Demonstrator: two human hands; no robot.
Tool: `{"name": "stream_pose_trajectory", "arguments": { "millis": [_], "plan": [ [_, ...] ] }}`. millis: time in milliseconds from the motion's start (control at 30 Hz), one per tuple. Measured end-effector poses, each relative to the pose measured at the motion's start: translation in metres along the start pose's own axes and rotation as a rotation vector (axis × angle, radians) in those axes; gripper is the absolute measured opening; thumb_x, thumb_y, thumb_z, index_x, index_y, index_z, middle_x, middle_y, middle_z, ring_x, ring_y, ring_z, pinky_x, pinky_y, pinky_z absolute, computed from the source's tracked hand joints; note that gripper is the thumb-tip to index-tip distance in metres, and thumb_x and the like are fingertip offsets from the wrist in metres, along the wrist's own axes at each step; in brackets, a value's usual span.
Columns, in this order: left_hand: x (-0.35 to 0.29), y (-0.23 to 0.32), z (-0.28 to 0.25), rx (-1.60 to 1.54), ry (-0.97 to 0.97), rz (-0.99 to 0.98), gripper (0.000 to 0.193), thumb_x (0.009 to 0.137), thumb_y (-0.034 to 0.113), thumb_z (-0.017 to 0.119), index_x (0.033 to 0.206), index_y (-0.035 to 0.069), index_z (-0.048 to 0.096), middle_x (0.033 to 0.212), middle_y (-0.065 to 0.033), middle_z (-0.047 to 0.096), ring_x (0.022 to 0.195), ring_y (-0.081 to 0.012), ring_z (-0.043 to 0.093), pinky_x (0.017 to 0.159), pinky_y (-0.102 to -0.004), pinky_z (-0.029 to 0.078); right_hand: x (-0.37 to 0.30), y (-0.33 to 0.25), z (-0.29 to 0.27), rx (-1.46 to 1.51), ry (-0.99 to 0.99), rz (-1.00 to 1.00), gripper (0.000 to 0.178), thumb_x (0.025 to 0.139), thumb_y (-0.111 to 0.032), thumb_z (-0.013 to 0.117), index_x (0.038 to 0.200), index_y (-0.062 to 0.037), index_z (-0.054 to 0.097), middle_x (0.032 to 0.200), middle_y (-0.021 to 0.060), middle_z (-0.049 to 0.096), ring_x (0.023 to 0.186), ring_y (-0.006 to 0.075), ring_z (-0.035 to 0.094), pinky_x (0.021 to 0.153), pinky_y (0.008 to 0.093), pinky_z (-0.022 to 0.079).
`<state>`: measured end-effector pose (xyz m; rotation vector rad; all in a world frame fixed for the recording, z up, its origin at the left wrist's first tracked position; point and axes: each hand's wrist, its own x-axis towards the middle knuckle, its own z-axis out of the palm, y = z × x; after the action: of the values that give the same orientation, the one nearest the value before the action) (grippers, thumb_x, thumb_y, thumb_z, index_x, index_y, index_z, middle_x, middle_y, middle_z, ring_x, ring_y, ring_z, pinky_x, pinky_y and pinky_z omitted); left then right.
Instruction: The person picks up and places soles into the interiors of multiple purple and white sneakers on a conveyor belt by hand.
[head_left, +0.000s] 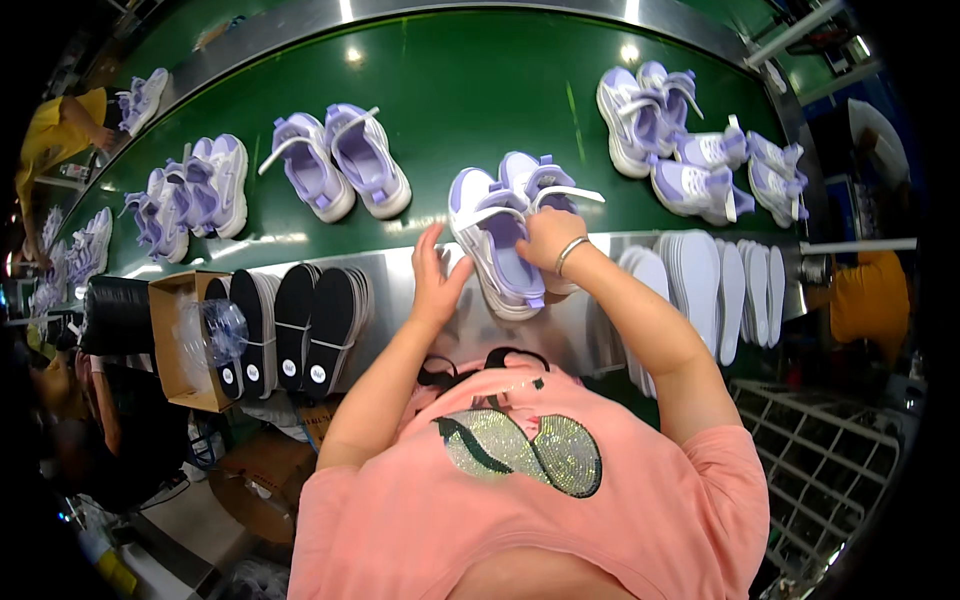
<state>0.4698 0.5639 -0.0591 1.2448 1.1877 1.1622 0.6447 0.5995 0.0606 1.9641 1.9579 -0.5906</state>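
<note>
In front of me, a pair of white and lavender sneakers stands at the near edge of the green belt, their straps loose. The left sneaker (497,243) of the pair reaches over the metal ledge, toe pointing away. Beside it, the right sneaker (530,178) is partly covered by my right hand (553,240), whose bent fingers grip at its opening; the fingertips are hidden. A bracelet circles that wrist. My left hand (438,280) is just left of the left sneaker, fingers apart, holding nothing.
On the green belt (480,90) are another open pair (340,165) and more sneakers (630,120) at both sides. Black insoles (300,330) in bundles and a cardboard box (175,350) lie left; stacked white insoles (690,280) lie right. A person in yellow (60,135) is at far left.
</note>
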Motion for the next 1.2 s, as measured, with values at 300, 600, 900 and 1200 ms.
{"name": "stream_pose_trajectory", "arguments": {
  "millis": [300, 600, 900, 1200],
  "plan": [
    [-0.008, 0.016, 0.014, 0.195, -0.265, 0.215, 0.034, 0.068, 0.007, 0.062, 0.101, 0.003, 0.056, 0.095, -0.0147, 0.059, 0.092, -0.0315, 0.053, 0.082, -0.0361, 0.041, -0.1, 0.021, 0.051, 0.293, 0.46, -0.095, 0.033, 0.071, -0.037, 0.059, 0.083, -0.0062, 0.061, 0.091, 0.0143, 0.056, 0.078, 0.0296, 0.057, 0.07, 0.038, 0.045],
    [-0.009, 0.038, 0.016, 0.095, -0.212, 0.092, 0.025, 0.079, 0.017, 0.057, 0.098, 0.002, 0.056, 0.08, -0.0155, 0.061, 0.072, -0.0287, 0.059, 0.064, -0.031, 0.045, -0.17, 0.107, 0.098, 0.083, 0.524, 0.502, 0.044, 0.063, -0.032, 0.071, 0.091, -0.0064, 0.05, 0.094, 0.0095, 0.053, 0.089, 0.029, 0.052, 0.071, 0.0405, 0.041],
    [-0.003, 0.03, 0.017, 0.104, -0.317, 0.048, 0.028, 0.079, 0.02, 0.057, 0.098, 0.0, 0.053, 0.084, -0.0189, 0.06, 0.076, -0.0321, 0.058, 0.068, -0.0333, 0.045, -0.189, 0.048, 0.043, 0.292, 0.726, 0.114, 0.023, 0.067, -0.023, 0.067, 0.073, -0.0041, 0.055, 0.095, 0.0128, 0.053, 0.08, 0.0296, 0.055, 0.066, 0.0347, 0.045],
    [-0.007, 0.024, 0.025, 0.187, -0.344, 0.199, 0.044, 0.065, 0.004, 0.055, 0.108, -0.004, 0.045, 0.097, -0.0185, 0.055, 0.093, -0.0297, 0.054, 0.081, -0.0343, 0.042, -0.097, -0.05, 0.072, -0.261, 0.261, -0.093, 0.009, 0.068, -0.011, 0.057, 0.074, -0.0054, 0.061, 0.086, 0.0107, 0.052, 0.075, 0.0255, 0.059, 0.063, 0.0348, 0.049]
  ]
}}
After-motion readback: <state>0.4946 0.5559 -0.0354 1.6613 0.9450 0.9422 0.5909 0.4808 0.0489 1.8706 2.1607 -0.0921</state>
